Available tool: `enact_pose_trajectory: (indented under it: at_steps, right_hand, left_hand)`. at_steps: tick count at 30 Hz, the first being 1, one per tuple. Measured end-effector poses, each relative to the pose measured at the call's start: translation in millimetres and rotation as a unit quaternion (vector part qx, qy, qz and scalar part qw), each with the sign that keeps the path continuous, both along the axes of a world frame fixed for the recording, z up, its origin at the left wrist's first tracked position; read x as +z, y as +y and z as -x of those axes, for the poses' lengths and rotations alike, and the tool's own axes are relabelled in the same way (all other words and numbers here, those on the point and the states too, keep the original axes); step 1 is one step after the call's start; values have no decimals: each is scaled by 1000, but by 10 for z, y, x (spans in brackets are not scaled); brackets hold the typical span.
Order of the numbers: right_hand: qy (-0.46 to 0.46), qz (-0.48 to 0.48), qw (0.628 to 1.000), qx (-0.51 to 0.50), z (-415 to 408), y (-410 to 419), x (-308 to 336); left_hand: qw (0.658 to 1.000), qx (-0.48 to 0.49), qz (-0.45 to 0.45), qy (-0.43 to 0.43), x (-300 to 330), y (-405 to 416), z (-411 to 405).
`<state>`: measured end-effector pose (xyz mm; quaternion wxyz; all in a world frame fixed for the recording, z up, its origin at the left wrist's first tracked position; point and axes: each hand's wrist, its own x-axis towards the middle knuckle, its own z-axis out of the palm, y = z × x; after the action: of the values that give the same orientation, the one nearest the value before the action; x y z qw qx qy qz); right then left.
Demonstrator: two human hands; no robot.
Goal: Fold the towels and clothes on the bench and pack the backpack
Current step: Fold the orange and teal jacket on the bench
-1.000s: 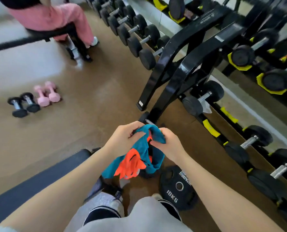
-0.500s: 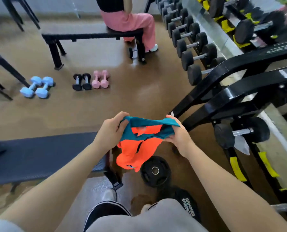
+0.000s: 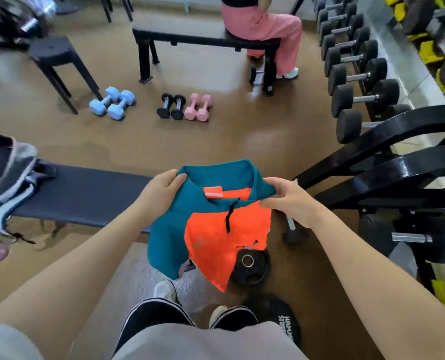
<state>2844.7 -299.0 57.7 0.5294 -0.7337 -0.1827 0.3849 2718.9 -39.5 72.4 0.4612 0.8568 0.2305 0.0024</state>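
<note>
A teal and orange pair of shorts (image 3: 211, 229) hangs in the air in front of me, waistband stretched flat at the top. My left hand (image 3: 161, 190) pinches the waistband's left end and my right hand (image 3: 289, 201) pinches its right end. A black drawstring dangles down the middle. The dark bench (image 3: 86, 196) runs left behind the shorts. A grey and black backpack (image 3: 6, 175) lies on the bench's left end, partly cut off by the frame edge.
Black weight plates (image 3: 250, 266) lie on the floor by my feet. A black rack frame (image 3: 387, 162) and dumbbell row (image 3: 359, 74) stand at the right. Blue (image 3: 112, 102), black (image 3: 172, 106) and pink (image 3: 198, 107) dumbbells lie ahead. A person sits on a far bench (image 3: 206, 35); a black stool (image 3: 57, 61) stands left.
The shorts went from a bunched wad between my hands to spread out by the waistband. My hands moved apart and my view swung left, bringing the bench and backpack in.
</note>
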Motion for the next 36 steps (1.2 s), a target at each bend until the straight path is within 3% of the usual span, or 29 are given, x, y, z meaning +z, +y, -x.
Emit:
enact_pose_trajectory:
  at_steps: [3, 7, 13, 17, 19, 23, 30, 36]
  right_hand:
    - [-50, 29, 996, -65, 0, 209, -9]
    - [-69, 70, 988, -119, -125, 505, -138]
    - [-287, 189, 935, -91, -280, 1157, -324]
    - [-350, 220, 909, -58, -397, 1968, -329]
    - [-374, 222, 900, -20, -455, 2446, -327]
    - [-467, 238, 844, 114, -530, 3529, -485]
    - [-450, 300, 802, 255, -267, 5875, -1680]
    - [-422, 322, 786, 317, 97, 7313, -2920]
  left_hand:
    - [998, -6, 59, 27, -9, 66, 148]
    - [975, -23, 214, 59, -35, 107, 321]
    - [988, 43, 147, -1, -319, 283, 421]
    - [979, 106, 172, -23, -445, 709, 458]
    - [977, 137, 163, -30, -502, 1091, 452]
    - [974, 182, 132, -20, -785, 2062, 494]
    - [956, 243, 128, 105, -2029, 4020, 842]
    - [906, 353, 163, 166, -3126, 5102, 1143]
